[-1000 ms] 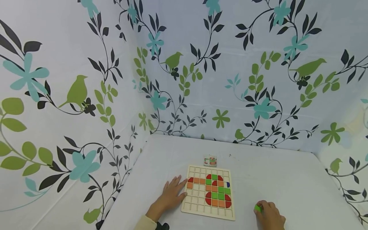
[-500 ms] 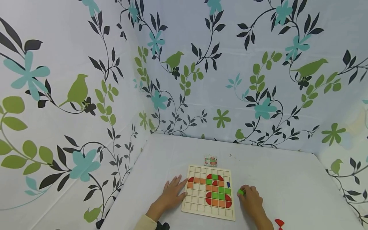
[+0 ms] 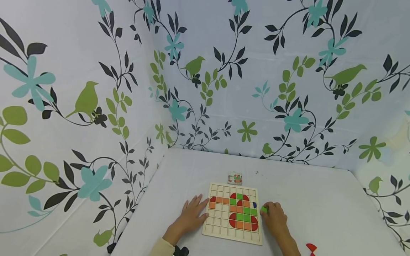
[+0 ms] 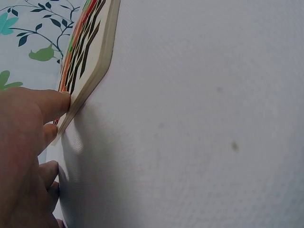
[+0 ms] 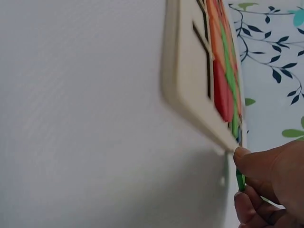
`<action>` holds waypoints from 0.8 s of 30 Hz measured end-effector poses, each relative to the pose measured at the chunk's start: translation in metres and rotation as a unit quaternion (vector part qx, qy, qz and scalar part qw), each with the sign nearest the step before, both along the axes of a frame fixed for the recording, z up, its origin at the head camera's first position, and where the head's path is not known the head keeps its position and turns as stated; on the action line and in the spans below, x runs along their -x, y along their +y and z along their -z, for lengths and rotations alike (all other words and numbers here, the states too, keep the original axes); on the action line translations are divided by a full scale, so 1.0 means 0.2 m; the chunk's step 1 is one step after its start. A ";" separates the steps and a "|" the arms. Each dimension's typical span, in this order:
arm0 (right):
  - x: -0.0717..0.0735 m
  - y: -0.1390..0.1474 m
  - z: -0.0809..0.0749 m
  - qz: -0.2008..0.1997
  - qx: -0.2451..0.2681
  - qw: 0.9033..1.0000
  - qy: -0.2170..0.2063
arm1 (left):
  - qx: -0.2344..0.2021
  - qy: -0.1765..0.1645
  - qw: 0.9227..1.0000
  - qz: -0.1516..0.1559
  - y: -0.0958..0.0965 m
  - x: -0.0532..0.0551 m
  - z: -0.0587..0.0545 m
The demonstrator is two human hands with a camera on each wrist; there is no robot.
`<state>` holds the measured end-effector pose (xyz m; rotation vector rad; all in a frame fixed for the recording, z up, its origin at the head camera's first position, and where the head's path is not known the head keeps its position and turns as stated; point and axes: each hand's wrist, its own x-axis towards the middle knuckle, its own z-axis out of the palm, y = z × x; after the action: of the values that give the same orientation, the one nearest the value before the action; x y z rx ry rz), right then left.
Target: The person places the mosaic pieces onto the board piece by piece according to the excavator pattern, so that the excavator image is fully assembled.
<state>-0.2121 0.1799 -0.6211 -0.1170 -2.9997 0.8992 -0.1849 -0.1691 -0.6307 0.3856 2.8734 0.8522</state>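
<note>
A wooden grid board [image 3: 221, 228] lies on the white table, with red, green and orange tiles and one blue piece set in its cells. My left hand [image 3: 189, 216] rests at the board's left edge, fingers spread and straight, the thumb and a fingertip touching the rim. In the left wrist view that hand [image 4: 23, 137] shows against the board's side. My right hand [image 3: 275, 218] pinches a green tile [image 3: 264, 209] between thumb and fingers, right beside the board's right edge. The right wrist view shows the green tile [image 5: 240, 180] edge-on below the thumb.
A small pattern card [image 3: 235, 178] lies just beyond the board's far edge. Red pieces [image 3: 311, 246] lie at the table's near right. Patterned cloth [image 3: 205, 89] hangs behind and along the sides of the white table [image 3: 320, 199].
My right hand has carried the green tile leftward and away from me to the board's right edge, uncovering red pieces near the front. My left hand has stayed in place.
</note>
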 end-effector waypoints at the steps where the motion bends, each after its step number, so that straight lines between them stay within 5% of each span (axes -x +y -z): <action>1: 0.00 -0.01 -0.01 0.000 0.002 1.000 0.002 | 0.001 -0.002 1.000 0.000 0.00 0.00 0.00; 9: -0.02 -0.23 -0.09 -0.069 -0.004 0.997 0.045 | -0.008 0.000 1.000 0.003 0.00 0.00 -0.01; 15: -0.06 -0.53 -0.12 -0.170 -0.005 0.981 0.098 | 0.003 0.002 1.000 0.006 -0.01 0.00 -0.03; 24: -0.09 -0.77 -0.08 -0.254 -0.020 0.963 0.084 | 0.009 -0.011 1.000 0.022 -0.02 0.00 -0.06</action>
<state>-0.1949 0.0252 -0.6056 0.7221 -2.9211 0.8165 -0.1841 -0.1740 -0.6196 0.4347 2.8396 0.8173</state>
